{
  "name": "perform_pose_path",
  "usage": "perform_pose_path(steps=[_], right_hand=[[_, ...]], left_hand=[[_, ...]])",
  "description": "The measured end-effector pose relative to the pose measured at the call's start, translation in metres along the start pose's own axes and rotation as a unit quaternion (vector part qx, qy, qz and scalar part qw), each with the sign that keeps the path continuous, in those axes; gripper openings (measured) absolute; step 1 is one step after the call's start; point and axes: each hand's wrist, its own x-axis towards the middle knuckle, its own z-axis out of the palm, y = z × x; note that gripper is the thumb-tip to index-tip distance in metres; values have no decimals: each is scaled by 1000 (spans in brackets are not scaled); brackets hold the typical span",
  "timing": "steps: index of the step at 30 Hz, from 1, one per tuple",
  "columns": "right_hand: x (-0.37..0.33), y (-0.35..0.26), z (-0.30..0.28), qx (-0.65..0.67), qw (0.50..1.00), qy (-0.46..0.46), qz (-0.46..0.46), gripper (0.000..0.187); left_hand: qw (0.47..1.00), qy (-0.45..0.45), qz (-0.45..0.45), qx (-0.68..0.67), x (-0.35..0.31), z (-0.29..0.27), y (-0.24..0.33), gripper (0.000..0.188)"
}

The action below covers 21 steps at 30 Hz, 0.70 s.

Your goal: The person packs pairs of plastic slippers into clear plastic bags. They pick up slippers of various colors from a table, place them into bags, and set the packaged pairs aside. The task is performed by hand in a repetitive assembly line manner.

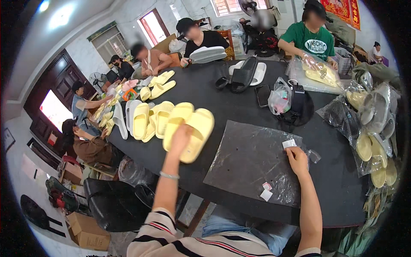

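My left hand [181, 139] is closed on a pair of yellow slippers [200, 128], gripping them by the straps over the table. A flat clear plastic bag [244, 160] lies in front of me on the black table. At the bag's right edge my right hand [297, 160] pinches a small white label [289, 144]; the thumb is partly hidden. Two more small white pieces, one a paper square [266, 195], lie on the bag near its lower edge. Just left of the held pair stand more yellow slippers [140, 122].
Bagged slippers [377, 150] are heaped at the right edge. Farther back lie a phone [263, 96], a plastic bag of small items [280, 97], and black slippers [245, 76]. Across the table a person in green [311, 38] handles bagged yellow slippers; several others sit along the far side.
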Motion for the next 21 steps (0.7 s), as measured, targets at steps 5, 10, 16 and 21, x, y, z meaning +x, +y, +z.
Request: perform_pose_path(steps=[5, 10, 16, 21], right_hand=[[2, -3, 1, -7, 1000, -17, 20, 17], [5, -4, 4, 27, 999, -17, 6, 16], [-3, 5, -6, -32, 999, 2, 16, 18], [-1, 6, -2, -12, 999, -15, -38, 17]], left_hand=[[974, 24, 13, 224, 54, -65, -135, 19], [971, -89, 35, 219, 42, -78, -228, 24], [988, 60, -58, 126, 17, -14, -178, 27], [967, 252, -5, -31, 10, -21, -118, 25]])
